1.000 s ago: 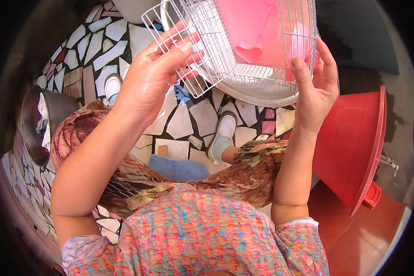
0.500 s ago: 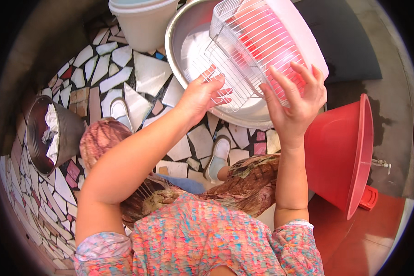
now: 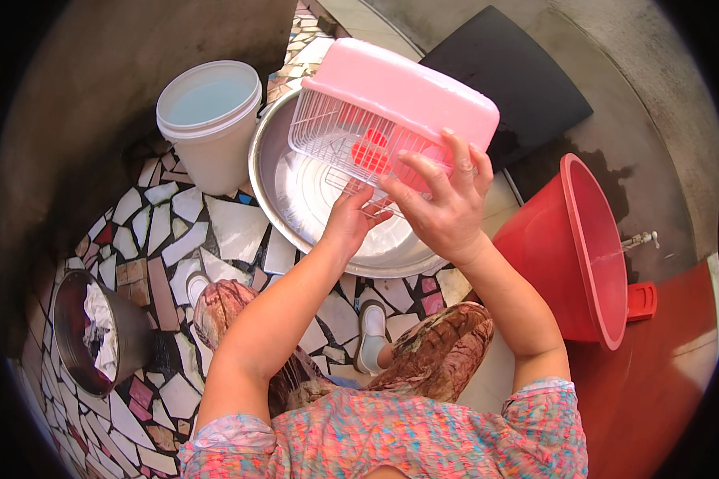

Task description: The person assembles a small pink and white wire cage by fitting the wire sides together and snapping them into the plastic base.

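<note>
holding a wire small-animal cage (image 3: 339, 128) above a wide silver metal basin (image 3: 257, 172), tilted, with its pink plastic tray (image 3: 407, 80) turned upward and its bars slanting down toward the lap. showing a red plastic piece (image 3: 370, 152) through the bars. closing the grip of the left hand (image 3: 350, 223) on the wire at the cage's underside, fingers partly hidden. spreading the fingers of the right hand (image 3: 447, 209) wide at the cage's right end, against the tray; cannot tell whether gripping or only steadying there. having a white bucket (image 3: 211, 160) of bluish liquid just beside the basin, a dark bucket (image 3: 136, 335) with white cloth (image 3: 101, 335) farther left on the broken-tile floor (image 3: 231, 227), and a red plastic tub (image 3: 535, 227) near a tap (image 3: 640, 241) at right.
</note>
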Action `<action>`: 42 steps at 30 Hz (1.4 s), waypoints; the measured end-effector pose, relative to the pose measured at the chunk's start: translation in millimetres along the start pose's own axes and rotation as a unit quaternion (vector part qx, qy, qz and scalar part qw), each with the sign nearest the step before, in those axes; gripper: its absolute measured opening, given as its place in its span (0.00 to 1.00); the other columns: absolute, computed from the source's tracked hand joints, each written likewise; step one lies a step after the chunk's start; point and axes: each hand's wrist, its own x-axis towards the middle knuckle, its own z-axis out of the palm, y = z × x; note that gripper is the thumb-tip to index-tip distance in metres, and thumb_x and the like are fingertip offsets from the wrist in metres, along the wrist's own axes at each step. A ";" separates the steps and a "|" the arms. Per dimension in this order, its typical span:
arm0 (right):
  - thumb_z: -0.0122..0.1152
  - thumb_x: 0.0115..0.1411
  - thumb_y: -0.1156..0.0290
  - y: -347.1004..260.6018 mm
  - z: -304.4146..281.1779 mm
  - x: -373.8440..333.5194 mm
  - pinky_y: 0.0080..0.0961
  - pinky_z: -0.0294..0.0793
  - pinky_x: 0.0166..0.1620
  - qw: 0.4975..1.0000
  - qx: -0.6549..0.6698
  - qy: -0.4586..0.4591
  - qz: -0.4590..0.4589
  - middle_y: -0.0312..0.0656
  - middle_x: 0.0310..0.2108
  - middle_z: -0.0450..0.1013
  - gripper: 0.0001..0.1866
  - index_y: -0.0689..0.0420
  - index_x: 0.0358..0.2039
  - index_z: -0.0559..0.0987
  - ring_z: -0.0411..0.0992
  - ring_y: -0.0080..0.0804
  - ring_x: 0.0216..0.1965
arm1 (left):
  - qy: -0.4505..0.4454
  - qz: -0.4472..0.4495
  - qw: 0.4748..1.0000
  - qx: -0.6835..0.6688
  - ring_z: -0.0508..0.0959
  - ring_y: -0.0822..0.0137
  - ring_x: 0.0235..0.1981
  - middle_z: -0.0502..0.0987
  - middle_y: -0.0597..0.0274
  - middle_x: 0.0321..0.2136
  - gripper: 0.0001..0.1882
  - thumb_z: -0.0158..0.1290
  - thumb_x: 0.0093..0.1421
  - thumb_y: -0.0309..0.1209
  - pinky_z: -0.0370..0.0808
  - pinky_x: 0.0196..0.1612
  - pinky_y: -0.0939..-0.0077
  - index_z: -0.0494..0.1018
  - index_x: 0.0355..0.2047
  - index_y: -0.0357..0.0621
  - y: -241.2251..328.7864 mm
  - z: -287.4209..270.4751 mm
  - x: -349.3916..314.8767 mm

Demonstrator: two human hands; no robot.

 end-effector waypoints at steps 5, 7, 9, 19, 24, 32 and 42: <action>0.66 0.41 0.64 -1.6 1.6 0.1 0.44 0.54 0.53 1.000 0.005 0.012 0.006 0.28 0.42 0.71 0.13 0.34 0.31 0.81 0.62 0.46 0.55 | 0.005 -0.012 1.000 0.009 0.73 0.61 0.47 0.69 0.64 0.51 0.24 0.46 0.61 0.31 0.73 0.45 0.64 0.57 0.59 0.55 2.7 -8.0 0.3; 0.63 0.44 0.64 1.5 2.7 -4.0 0.46 0.53 0.55 0.999 0.011 0.015 0.028 0.27 0.43 0.71 0.11 0.35 0.31 0.80 0.62 0.46 0.55 | 0.013 -0.003 1.000 0.023 0.73 0.63 0.47 0.69 0.65 0.50 0.24 0.47 0.61 0.31 0.73 0.47 0.64 0.58 0.57 0.53 5.0 0.5 -4.2; 0.62 0.45 0.63 2.5 -1.1 -6.1 0.47 0.52 0.55 0.997 0.018 0.011 0.074 0.27 0.43 0.71 0.11 0.35 0.31 0.80 0.62 0.46 0.55 | 0.038 0.024 0.999 0.030 0.73 0.65 0.46 0.70 0.65 0.49 0.26 0.47 0.60 0.32 0.72 0.48 0.64 0.56 0.59 0.53 10.2 11.7 -10.2; 0.67 0.51 0.73 11.1 48.2 -87.9 0.23 0.74 0.44 0.494 0.572 0.106 0.646 0.41 0.39 0.73 0.19 0.62 0.44 0.75 0.72 0.24 0.40 | -0.024 0.092 0.942 0.320 0.47 0.58 0.66 0.46 0.51 0.66 0.39 0.30 0.62 0.63 0.41 0.65 0.65 0.57 0.63 0.48 39.6 21.3 -47.7; 0.65 0.53 0.75 -5.7 68.0 -93.7 0.20 0.75 0.41 0.386 0.610 0.109 0.684 0.41 0.39 0.73 0.19 0.63 0.45 0.73 0.73 0.24 0.38 | 0.009 0.195 0.751 0.631 0.53 0.51 0.64 0.48 0.39 0.63 0.32 0.53 0.60 0.44 0.56 0.62 0.63 0.60 0.60 0.42 51.2 12.3 -61.7; 0.65 0.53 0.75 -23.2 60.6 -85.5 0.20 0.75 0.42 0.351 0.659 0.086 0.660 0.41 0.39 0.73 0.19 0.64 0.45 0.73 0.73 0.24 0.39 | 0.178 0.152 0.866 0.443 0.72 0.74 0.44 0.73 0.61 0.44 0.27 0.52 0.61 0.36 0.69 0.47 0.78 0.61 0.57 0.36 55.0 5.0 -71.3; 0.64 0.54 0.76 -19.5 47.8 -82.3 0.21 0.73 0.44 0.387 0.657 0.083 0.642 0.40 0.39 0.72 0.15 0.63 0.43 0.75 0.72 0.25 0.41 | 0.205 0.182 0.862 0.427 0.74 0.72 0.41 0.74 0.55 0.42 0.28 0.55 0.59 0.36 0.73 0.41 0.78 0.63 0.53 0.29 80.3 0.8 -75.6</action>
